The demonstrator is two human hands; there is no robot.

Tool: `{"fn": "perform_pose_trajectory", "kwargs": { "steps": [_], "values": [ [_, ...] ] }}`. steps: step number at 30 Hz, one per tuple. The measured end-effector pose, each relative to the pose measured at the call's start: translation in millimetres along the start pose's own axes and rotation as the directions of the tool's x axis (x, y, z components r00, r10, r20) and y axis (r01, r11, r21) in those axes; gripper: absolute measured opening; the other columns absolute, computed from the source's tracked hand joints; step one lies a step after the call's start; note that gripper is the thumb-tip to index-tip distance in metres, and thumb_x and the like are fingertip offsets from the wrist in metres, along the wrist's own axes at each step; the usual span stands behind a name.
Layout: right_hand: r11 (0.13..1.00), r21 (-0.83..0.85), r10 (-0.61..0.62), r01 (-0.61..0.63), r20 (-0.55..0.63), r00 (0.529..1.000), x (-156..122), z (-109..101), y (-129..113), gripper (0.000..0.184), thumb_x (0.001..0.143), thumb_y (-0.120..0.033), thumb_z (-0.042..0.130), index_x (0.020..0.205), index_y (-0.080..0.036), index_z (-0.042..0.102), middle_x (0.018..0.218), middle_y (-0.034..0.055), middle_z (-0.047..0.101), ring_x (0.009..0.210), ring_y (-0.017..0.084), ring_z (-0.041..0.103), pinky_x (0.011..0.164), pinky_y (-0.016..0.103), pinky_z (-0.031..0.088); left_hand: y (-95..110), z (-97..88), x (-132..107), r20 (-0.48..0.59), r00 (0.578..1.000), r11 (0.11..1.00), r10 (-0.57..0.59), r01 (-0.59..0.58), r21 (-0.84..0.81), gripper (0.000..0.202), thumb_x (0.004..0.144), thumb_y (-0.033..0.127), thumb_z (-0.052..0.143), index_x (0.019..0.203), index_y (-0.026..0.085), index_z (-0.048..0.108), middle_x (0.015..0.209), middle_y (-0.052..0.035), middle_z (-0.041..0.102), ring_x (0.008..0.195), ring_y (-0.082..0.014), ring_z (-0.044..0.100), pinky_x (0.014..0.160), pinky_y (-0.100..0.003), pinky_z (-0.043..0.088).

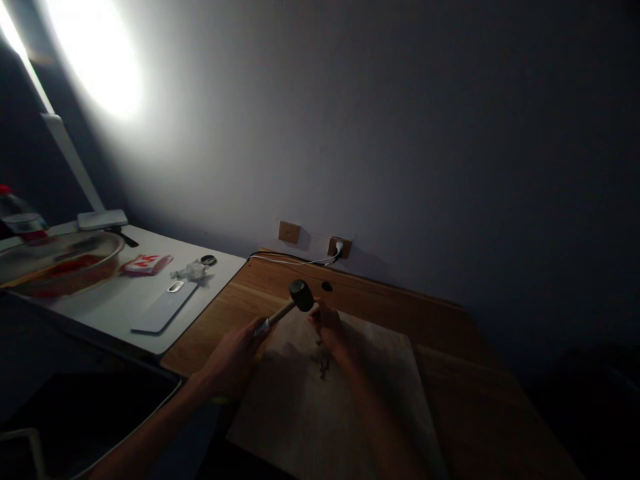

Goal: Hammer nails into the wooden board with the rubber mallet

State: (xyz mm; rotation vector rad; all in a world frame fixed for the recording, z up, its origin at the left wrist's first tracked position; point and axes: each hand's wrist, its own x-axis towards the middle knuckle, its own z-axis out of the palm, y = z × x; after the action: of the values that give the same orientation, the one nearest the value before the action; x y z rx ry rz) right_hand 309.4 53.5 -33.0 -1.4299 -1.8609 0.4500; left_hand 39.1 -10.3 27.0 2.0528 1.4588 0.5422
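My left hand (235, 353) grips the handle of a mallet (293, 301) with a black head, held tilted up over a pale board (350, 413) on the wooden desk (450, 347). My right hand (327, 327) rests on the board just below the mallet head, fingers pinched on something small that I cannot make out. A small dark object (323, 365) lies on the board beside my right wrist.
A white side table (115, 307) on the left carries a flat grey device (165, 307), a red-and-white packet (147, 263), a crumpled wrapper (190, 271), a round tray (55, 263) and a lamp base (103, 219). Two wall sockets (339, 247) with a white cable sit behind the desk.
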Motion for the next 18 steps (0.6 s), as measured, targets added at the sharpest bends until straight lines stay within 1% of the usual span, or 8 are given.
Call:
{"fn": "perform_pose_trajectory", "kwargs": {
  "steps": [3,6,9,12,13,15,17,18],
  "values": [
    [0.999,0.044,0.029,-0.028,-0.015,0.999,-2.8,0.6,-2.8,0.046,0.079,-0.013,0.062,0.124,-0.025,0.056,0.082,-0.0010,0.070,0.074,0.017,0.067,0.068,0.026,0.051,5.3,-1.1,3.3,0.037,0.999,0.998,-0.001,-0.001,0.058,0.042,0.103,0.049,0.033,0.122,0.024,0.059,0.107,-0.0095,0.075,0.096,-0.0251,0.072,0.077,-0.029,0.047],
    [0.991,0.109,0.077,-0.073,-0.031,0.997,-5.5,-0.5,-3.3,0.060,0.076,-0.015,0.067,0.133,-0.026,0.052,0.087,0.0001,0.071,0.076,0.018,0.067,0.071,0.029,0.053,12.9,-2.7,4.0,0.061,0.998,0.988,0.002,-0.011,0.152,0.042,0.103,0.048,0.033,0.128,0.024,0.057,0.110,-0.0108,0.075,0.100,-0.0263,0.072,0.079,-0.030,0.047],
    [0.979,0.168,0.126,-0.115,-0.054,0.991,-8.3,-6.8,0.4,0.082,0.068,-0.019,0.076,0.143,-0.028,0.045,0.106,0.0037,0.070,0.085,0.019,0.067,0.077,0.033,0.055,20.6,-3.1,3.2,0.088,0.996,0.966,-0.004,-0.019,0.259,0.042,0.104,0.045,0.032,0.133,0.024,0.055,0.109,-0.0118,0.076,0.097,-0.0275,0.073,0.076,-0.031,0.048],
    [0.978,0.168,0.135,-0.125,-0.045,0.990,-11.0,-19.8,5.8,0.099,0.061,-0.021,0.083,0.150,-0.025,0.040,0.118,0.0084,0.066,0.092,0.020,0.066,0.086,0.036,0.055,26.2,-1.9,2.7,0.113,0.993,0.941,-0.021,-0.019,0.338,0.042,0.105,0.043,0.031,0.136,0.026,0.052,0.106,-0.0110,0.076,0.093,-0.0282,0.074,0.072,-0.031,0.048],
    [0.980,0.154,0.133,-0.125,-0.046,0.990,-11.9,-25.2,7.0,0.100,0.061,-0.022,0.084,0.151,-0.024,0.039,0.119,0.0093,0.065,0.094,0.021,0.066,0.088,0.037,0.055,27.4,-1.4,2.7,0.110,0.994,0.937,-0.021,-0.019,0.349,0.041,0.105,0.043,0.031,0.136,0.027,0.052,0.107,-0.0106,0.076,0.093,-0.0280,0.074,0.072,-0.031,0.048],
    [0.985,0.120,0.133,-0.125,-0.056,0.990,-13.7,-36.9,7.7,0.098,0.063,-0.022,0.084,0.151,-0.024,0.039,0.120,0.0101,0.065,0.099,0.022,0.065,0.091,0.038,0.054,28.7,-0.4,3.1,0.097,0.995,0.932,-0.018,-0.019,0.361,0.041,0.105,0.043,0.031,0.136,0.028,0.053,0.111,-0.0107,0.076,0.094,-0.0279,0.074,0.073,-0.031,0.048],
    [0.990,0.076,0.119,-0.116,-0.042,0.992,-16.2,-48.6,5.2,0.085,0.068,-0.020,0.081,0.146,-0.023,0.047,0.118,0.0099,0.067,0.102,0.023,0.065,0.092,0.038,0.053,28.9,0.4,3.5,0.091,0.996,0.926,-0.012,-0.023,0.376,0.041,0.105,0.044,0.031,0.136,0.028,0.053,0.113,-0.0114,0.075,0.096,-0.0290,0.074,0.073,-0.032,0.049],
    [0.994,0.047,0.103,-0.103,-0.014,0.995,-17.9,-54.1,2.5,0.074,0.070,-0.018,0.079,0.140,-0.022,0.054,0.115,0.0097,0.068,0.101,0.023,0.065,0.091,0.037,0.053,28.8,0.7,3.7,0.089,0.996,0.922,-0.010,-0.026,0.386,0.042,0.104,0.044,0.031,0.136,0.027,0.053,0.112,-0.0117,0.076,0.095,-0.0298,0.074,0.072,-0.033,0.049]
  ]
}}
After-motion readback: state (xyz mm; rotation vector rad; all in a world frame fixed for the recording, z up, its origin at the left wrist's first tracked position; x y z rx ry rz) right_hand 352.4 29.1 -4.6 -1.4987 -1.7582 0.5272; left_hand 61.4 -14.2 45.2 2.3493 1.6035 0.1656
